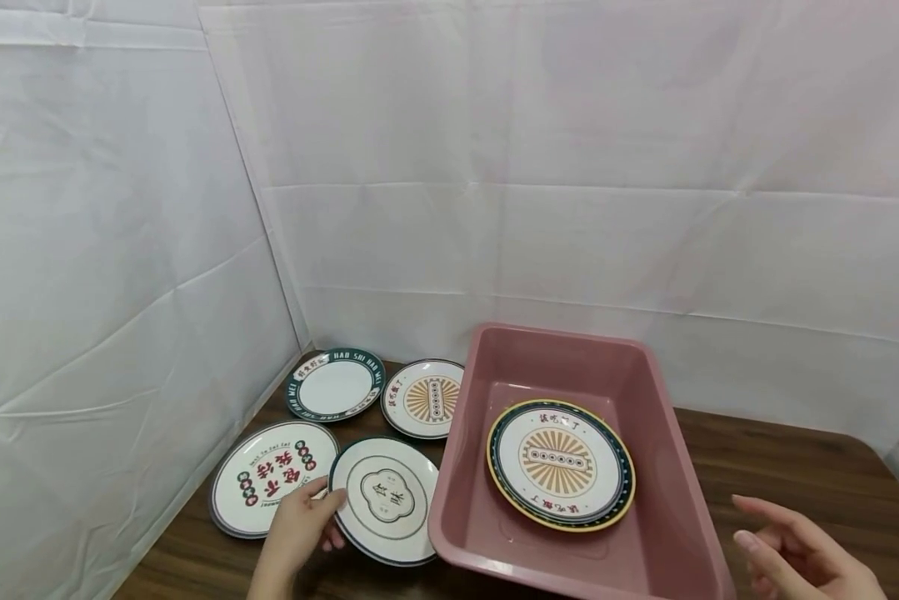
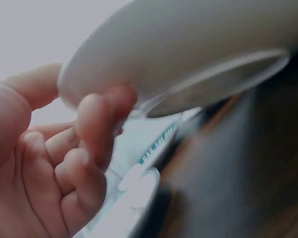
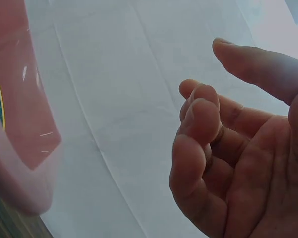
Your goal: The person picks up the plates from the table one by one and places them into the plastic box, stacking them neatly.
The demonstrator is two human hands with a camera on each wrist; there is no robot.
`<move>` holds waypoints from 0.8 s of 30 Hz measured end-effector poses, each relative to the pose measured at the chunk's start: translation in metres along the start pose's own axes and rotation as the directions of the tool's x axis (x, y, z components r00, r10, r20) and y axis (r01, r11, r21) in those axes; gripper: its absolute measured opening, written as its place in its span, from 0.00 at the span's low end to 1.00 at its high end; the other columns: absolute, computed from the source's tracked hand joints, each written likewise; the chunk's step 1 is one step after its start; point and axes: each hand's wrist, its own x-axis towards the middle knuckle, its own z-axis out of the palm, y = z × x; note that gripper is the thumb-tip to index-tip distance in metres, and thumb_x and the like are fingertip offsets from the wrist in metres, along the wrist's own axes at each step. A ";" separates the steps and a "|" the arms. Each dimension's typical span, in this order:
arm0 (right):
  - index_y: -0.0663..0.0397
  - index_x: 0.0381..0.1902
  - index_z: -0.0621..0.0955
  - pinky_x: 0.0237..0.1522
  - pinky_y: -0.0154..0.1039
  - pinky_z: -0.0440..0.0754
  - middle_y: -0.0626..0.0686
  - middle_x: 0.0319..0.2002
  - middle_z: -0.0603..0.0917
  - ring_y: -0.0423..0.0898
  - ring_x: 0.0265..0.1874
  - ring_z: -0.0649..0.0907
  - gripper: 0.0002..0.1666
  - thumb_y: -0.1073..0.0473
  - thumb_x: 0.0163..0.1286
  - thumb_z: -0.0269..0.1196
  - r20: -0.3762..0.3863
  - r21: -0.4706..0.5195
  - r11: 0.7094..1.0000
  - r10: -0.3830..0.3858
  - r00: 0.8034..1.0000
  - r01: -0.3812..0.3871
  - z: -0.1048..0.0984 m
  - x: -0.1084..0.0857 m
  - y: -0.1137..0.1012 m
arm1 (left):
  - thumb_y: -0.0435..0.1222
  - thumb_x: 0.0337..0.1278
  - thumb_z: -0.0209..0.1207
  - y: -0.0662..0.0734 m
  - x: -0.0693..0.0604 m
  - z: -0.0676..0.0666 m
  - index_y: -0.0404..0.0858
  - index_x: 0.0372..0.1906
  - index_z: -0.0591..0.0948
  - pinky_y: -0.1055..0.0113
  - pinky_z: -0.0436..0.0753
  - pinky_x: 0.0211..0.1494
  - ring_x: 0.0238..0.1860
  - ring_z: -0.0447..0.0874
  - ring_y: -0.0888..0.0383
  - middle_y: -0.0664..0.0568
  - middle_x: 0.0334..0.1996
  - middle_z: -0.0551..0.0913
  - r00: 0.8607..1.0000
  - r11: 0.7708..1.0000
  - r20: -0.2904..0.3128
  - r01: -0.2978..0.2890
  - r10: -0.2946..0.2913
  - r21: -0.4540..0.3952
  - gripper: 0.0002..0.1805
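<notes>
My left hand [image 1: 299,529] pinches the left edge of a white plate [image 1: 389,500] with a flower-shaped emblem, thumb on top and fingers beneath. In the left wrist view the plate's pale underside [image 2: 154,54] shows, raised and tilted, with the fingers [image 2: 97,116] at its rim. The pink tub [image 1: 509,554] stands just right of this plate. Inside it lies a plate with a sunburst print [image 1: 561,465] above a yellow rim. My right hand [image 1: 801,554] is right of the tub, fingers loosely bent and holding nothing; its fingers [image 3: 193,129] and thumb are apart.
A plate with red characters [image 1: 272,475] lies left of the held plate. Behind are a green-rimmed plate [image 1: 337,386] and another sunburst plate [image 1: 424,400], close to the tub's left wall. White cloth [image 1: 606,167] hangs behind and at the left of the brown table [image 1: 786,462].
</notes>
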 end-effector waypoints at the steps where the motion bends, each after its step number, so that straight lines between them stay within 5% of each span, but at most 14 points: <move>1: 0.55 0.56 0.75 0.13 0.35 0.70 0.50 0.19 0.75 0.43 0.13 0.72 0.19 0.66 0.67 0.57 -0.006 0.001 1.000 -0.003 1.000 0.003 0.000 -0.001 -0.001 | 0.33 0.58 0.55 0.005 -0.001 0.000 0.20 0.59 0.66 0.69 0.72 0.15 0.10 0.74 0.57 0.48 0.10 0.76 1.000 1.000 -0.016 -0.013 0.013 0.003 0.28; 6: 0.60 0.57 0.75 0.13 0.35 0.69 0.50 0.18 0.75 0.43 0.12 0.72 0.19 0.67 0.67 0.57 -0.033 -0.002 1.000 -0.010 0.999 0.010 -0.002 -0.003 -0.007 | 0.37 0.59 0.55 0.034 -0.015 -0.003 0.26 0.61 0.67 0.69 0.68 0.18 0.11 0.73 0.57 0.53 0.10 0.76 0.987 0.984 -0.131 -0.075 0.097 0.161 0.28; 11: 0.66 0.57 0.73 0.13 0.35 0.69 0.51 0.18 0.75 0.42 0.12 0.72 0.20 0.67 0.67 0.56 -0.042 -0.014 0.999 -0.045 0.998 0.044 -0.003 -0.004 -0.015 | 0.41 0.63 0.51 0.059 -0.035 -0.007 0.28 0.64 0.64 0.67 0.69 0.24 0.13 0.76 0.59 0.54 0.13 0.79 0.950 0.952 -0.257 -0.097 0.175 0.292 0.29; 21: 0.61 0.54 0.76 0.12 0.35 0.66 0.49 0.17 0.74 0.42 0.12 0.70 0.19 0.70 0.65 0.58 -0.049 0.004 0.999 -0.052 0.997 0.052 0.001 -0.005 -0.020 | 0.39 0.65 0.50 0.074 -0.055 0.000 0.32 0.65 0.66 0.73 0.70 0.18 0.11 0.74 0.64 0.49 0.18 0.82 0.814 0.954 -0.503 -0.202 0.290 0.223 0.26; 24: 0.62 0.55 0.75 0.12 0.35 0.66 0.49 0.17 0.74 0.41 0.12 0.70 0.19 0.70 0.65 0.58 -0.040 0.003 0.998 -0.060 0.997 0.061 0.001 -0.005 -0.021 | 0.39 0.65 0.51 0.074 -0.056 0.001 0.32 0.65 0.66 0.74 0.70 0.17 0.10 0.73 0.64 0.48 0.17 0.82 0.791 0.952 -0.531 -0.239 0.304 0.189 0.26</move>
